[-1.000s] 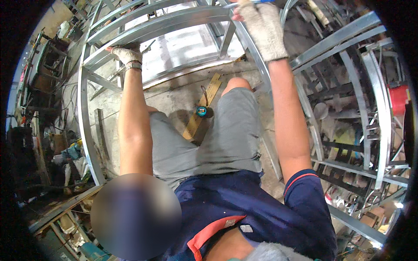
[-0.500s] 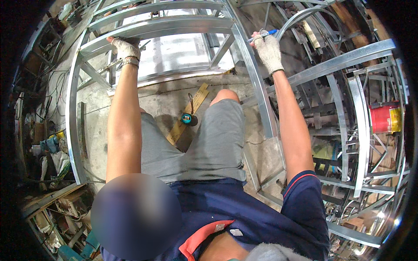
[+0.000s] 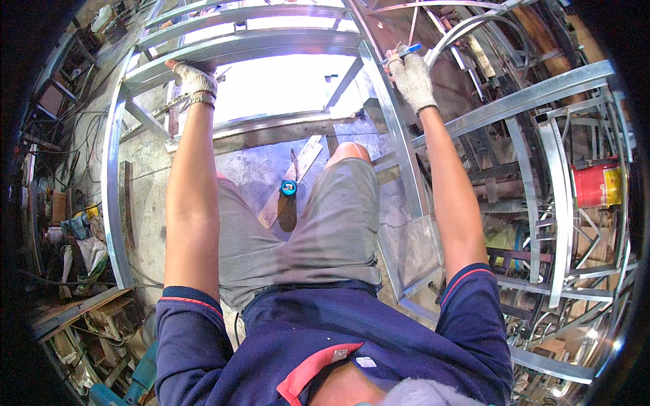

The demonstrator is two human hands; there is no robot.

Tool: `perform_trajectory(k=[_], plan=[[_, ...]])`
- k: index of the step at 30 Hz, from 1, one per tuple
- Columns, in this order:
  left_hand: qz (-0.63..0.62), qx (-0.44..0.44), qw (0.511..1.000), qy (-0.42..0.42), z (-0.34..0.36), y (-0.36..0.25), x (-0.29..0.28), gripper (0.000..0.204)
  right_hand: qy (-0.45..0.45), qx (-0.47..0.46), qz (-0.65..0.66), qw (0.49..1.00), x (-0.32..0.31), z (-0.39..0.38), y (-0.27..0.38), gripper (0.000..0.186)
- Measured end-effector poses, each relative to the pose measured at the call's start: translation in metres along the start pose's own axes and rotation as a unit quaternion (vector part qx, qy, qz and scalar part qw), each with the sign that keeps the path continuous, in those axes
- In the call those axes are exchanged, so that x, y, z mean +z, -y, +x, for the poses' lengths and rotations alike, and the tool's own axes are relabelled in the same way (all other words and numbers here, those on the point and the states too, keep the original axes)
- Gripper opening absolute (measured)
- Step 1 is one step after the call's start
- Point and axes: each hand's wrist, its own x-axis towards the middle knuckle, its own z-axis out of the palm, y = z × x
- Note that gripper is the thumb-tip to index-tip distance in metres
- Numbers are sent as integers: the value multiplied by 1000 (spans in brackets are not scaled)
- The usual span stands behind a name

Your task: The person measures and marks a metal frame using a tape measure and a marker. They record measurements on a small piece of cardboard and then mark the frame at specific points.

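A silvery welded metal frame (image 3: 244, 44) of square tubing stands in front of me. My left hand (image 3: 196, 82), in a knitted off-white glove, is closed at the near crossbar, its fingers partly hidden by the tube. Beside the frame's right rail, my right hand (image 3: 413, 80) wears a matching glove with bare fingertips. A blue marker (image 3: 409, 50) is held across its fingers. Between my knees, a teal and black tape measure (image 3: 289, 187) sits by a flat wooden strip (image 3: 309, 155) on the concrete floor.
Metal racking with tubes (image 3: 535, 196) crowds the right side, near a red and yellow container (image 3: 596, 185). Cables (image 3: 81, 145) and piled scrap lie on the left. A teal tool (image 3: 139, 372) rests at the lower left.
Strong bluish-white light now floods the area behind the crossbar and the floor. My right hand has shifted slightly left with the marker. My left hand stays at the crossbar.
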Motion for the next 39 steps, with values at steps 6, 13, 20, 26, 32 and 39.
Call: perform_trajectory(k=[6, 13, 20, 26, 32, 39], plan=[[20, -29, 999, 28, -2, -3, 1, 97, 12, -17, -38, 999, -4, 0, 6, 43], [20, -12, 998, 65, -23, -12, 11, 91, -29, 86, 147, 985, 0, -13, 19, 38], [22, -22, 1000, 1, -17, -8, 6, 101, -9, 74, 68, 995, 2, -7, 6, 37], [31, -10, 999, -17, -13, -5, 4, 102, -35, 13, 38, 999, 5, -5, 4, 39], [35, -14, 999, -10, -18, -7, 4, 101, -41, 93, 140, 985, 4, -13, 17, 38], [10, 4, 999, -32, 1, 2, -2, 108, -41, 50, 0, 998, 1, -8, 12, 40]])
